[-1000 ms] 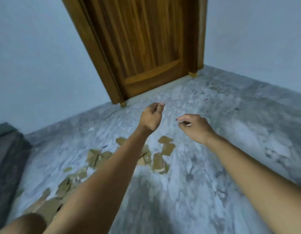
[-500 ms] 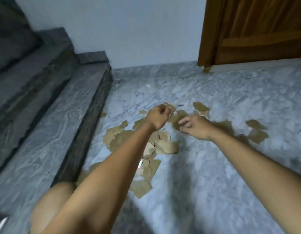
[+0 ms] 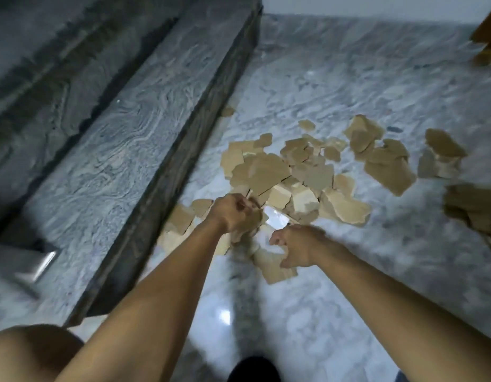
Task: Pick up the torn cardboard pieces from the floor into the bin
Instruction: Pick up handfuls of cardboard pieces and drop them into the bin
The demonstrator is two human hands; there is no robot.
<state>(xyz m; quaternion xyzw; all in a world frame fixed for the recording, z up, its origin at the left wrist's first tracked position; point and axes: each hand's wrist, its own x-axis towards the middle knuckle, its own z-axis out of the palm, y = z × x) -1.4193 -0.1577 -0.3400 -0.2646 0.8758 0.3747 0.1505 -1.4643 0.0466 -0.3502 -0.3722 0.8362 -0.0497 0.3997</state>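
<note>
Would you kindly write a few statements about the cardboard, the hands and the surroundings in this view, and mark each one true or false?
1. Torn cardboard pieces lie scattered on a marbled floor. True.
2. A bin stands beside the pile. False: no bin shows in this view.
3. A stone step runs along the left of the pile. True.
4. The left hand rests on the step. False: it is down at the near edge of the pile, curled among pieces; its grip is too blurred to judge.
5. The right hand is over a piece at the near edge. True.
6. The pieces are stacked in one neat pile. False: they lie loose and overlapping, some apart at the right.
</note>
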